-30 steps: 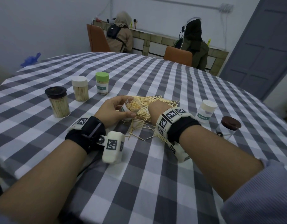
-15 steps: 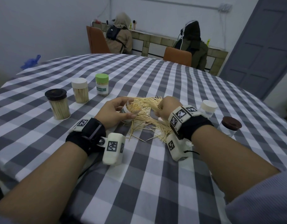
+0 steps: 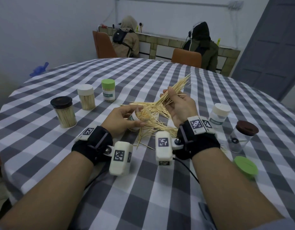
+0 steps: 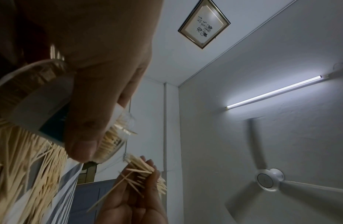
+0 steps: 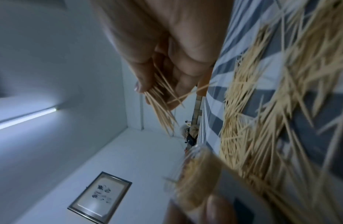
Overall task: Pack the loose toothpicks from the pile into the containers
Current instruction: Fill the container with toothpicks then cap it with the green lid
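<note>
A pile of loose toothpicks [image 3: 157, 117] lies on the checked tablecloth between my hands. My left hand [image 3: 123, 119] grips a clear open container [image 3: 140, 117], tilted and partly filled with toothpicks; the left wrist view shows the same container [image 4: 51, 106] under my thumb. My right hand [image 3: 178, 103], palm up above the pile, holds a bundle of toothpicks [image 3: 175, 89] that points up and to the right. The right wrist view shows the bundle [image 5: 161, 106] pinched between fingers and thumb, with the pile [image 5: 272, 106] beside it.
Three filled, capped containers stand at the left: black lid [image 3: 63, 112], white lid [image 3: 86, 97], green lid [image 3: 108, 92]. At the right are a white-capped container [image 3: 219, 115], a brown-capped clear one [image 3: 241, 138] and a loose green lid [image 3: 245, 167]. Two seated people and chairs are beyond the table.
My right hand has lifted off the pile with a bundle of toothpicks and turned palm up. The left hand keeps holding the open container in place.
</note>
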